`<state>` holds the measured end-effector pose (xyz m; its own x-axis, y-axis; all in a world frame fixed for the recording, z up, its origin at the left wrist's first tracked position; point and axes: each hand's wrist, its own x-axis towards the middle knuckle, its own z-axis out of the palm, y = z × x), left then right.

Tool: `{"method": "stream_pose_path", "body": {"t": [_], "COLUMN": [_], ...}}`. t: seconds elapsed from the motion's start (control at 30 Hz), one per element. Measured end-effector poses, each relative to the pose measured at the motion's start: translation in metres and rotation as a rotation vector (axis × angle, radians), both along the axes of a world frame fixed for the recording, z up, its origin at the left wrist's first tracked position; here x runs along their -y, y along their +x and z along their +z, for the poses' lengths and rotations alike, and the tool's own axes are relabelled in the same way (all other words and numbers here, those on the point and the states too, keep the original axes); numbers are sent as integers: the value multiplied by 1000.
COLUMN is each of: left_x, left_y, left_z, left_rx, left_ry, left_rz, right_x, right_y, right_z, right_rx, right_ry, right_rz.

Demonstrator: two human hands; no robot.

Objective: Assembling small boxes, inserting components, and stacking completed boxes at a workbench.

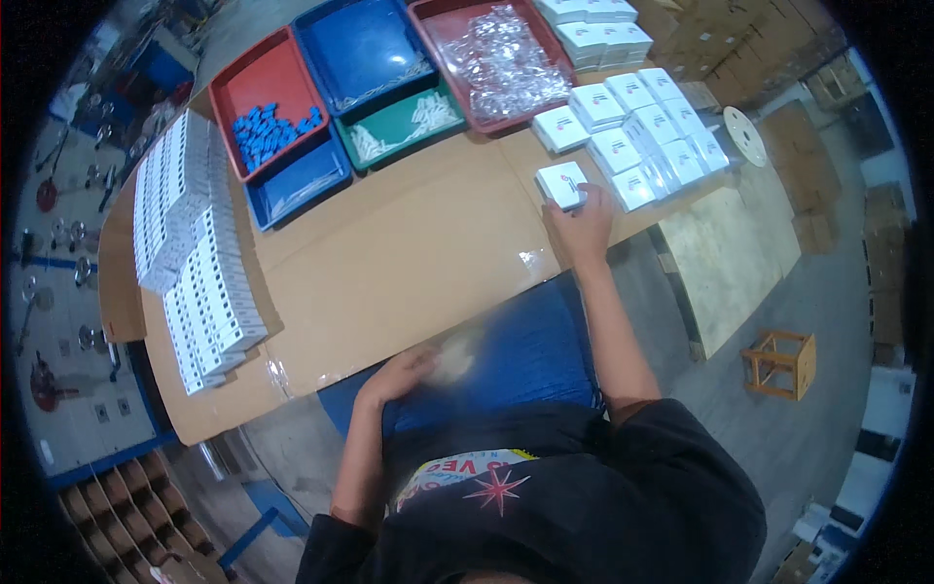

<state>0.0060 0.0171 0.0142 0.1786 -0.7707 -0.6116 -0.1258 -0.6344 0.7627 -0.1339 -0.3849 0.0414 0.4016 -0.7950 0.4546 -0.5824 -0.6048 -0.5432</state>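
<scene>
Small white box (561, 184) lies on the table (409, 263) at the right hand (582, 226), whose grip I see closed on the box's near edge. Nearer me, the left hand (399, 375) is blurred; its grip I cannot tell. Beyond the box sit stacked white boxes (647, 131).
</scene>
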Motion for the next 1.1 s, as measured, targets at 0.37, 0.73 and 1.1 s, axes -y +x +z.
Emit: {"method": "stream_pose_path", "body": {"t": [0.37,0.73,1.1], "left_x": [72,68,65], "left_y": [7,8,14], "left_z": [60,43,44], "left_rx": [-508,-643,-646], "left_ry": [-509,-738,-798], "left_rz": [568,997,1138], "right_x": [-125,-187,-191], "right_y": [46,67,65], "right_z": [58,52,41], "right_rx": [45,18,62], "right_ry": [351,535,726], "right_rz": [438,772,988]}}
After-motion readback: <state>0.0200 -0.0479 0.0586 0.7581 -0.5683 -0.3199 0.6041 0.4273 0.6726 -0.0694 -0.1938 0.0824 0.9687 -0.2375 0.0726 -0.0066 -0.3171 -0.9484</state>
